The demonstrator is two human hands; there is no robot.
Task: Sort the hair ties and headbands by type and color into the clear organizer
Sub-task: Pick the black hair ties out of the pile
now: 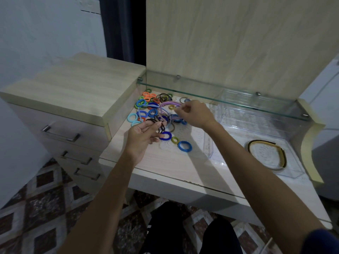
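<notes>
Lilac plastic headband (167, 104) — pinched at one end by the right hand (195, 114), arching over the loose pile of hair ties (156, 107) beneath both hands. Left hand (142, 136): fingers curled round a bunch of thin dark ties (156, 123). Clear organizer (256, 136) lies right of the right hand, a black-and-gold headband (266, 154) already inside. Risk — the lifted band probably snags neighbouring ties, dragging or scattering them; the dark bunch may slip.
</notes>
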